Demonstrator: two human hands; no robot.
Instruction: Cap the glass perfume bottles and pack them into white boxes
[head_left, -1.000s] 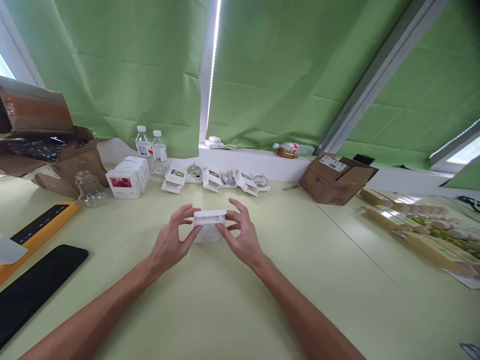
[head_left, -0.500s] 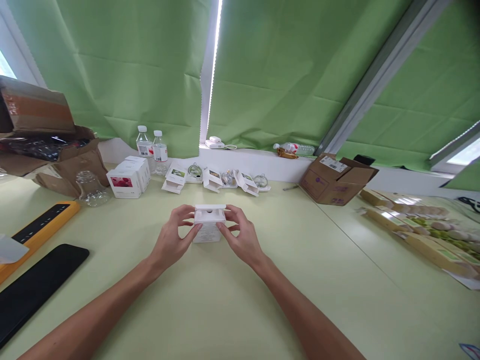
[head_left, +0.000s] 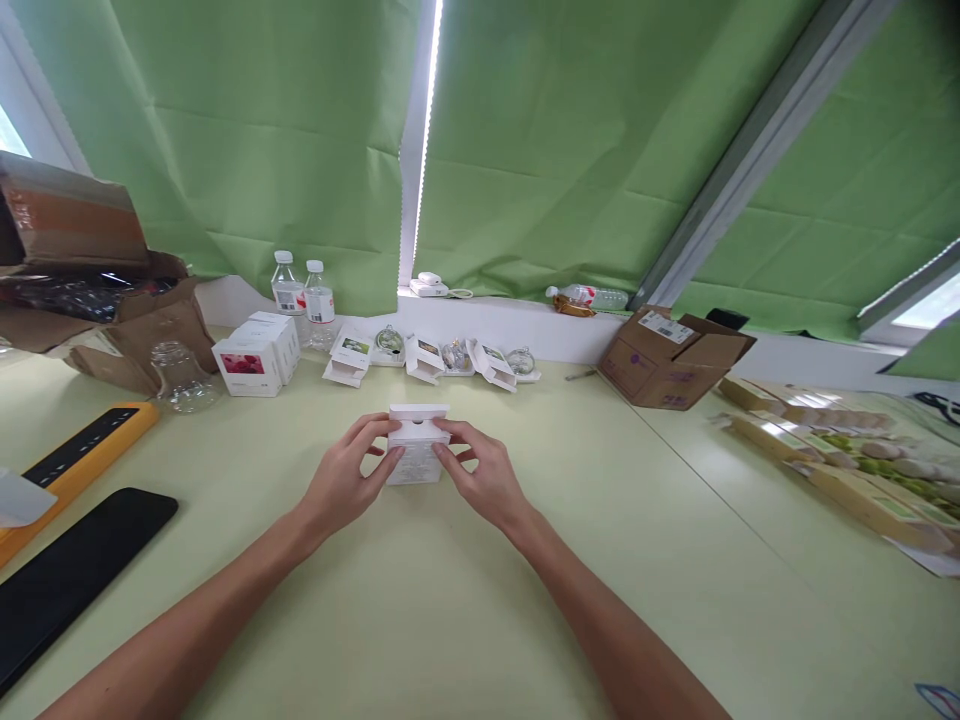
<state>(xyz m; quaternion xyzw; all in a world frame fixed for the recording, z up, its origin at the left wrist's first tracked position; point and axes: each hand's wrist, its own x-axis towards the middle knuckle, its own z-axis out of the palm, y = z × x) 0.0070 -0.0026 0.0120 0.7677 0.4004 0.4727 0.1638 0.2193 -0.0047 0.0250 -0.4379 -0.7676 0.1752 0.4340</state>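
A small white carton stands upright on the pale green table, its top flap lifted and tilted back. My left hand pinches the carton's left side, thumb at the front and fingers curled round the top edge. My right hand grips its right side the same way. Both hands are closed on the carton. What lies inside it is not visible.
Along the back wall stand two water bottles, stacked white boxes, open small cartons and a glass jar. A cardboard box sits right, a torn carton left, with a black slab and orange strip.
The carton's top flap has swung up and back from nearly level to raised. Both hands have closed in tighter on the carton's sides.
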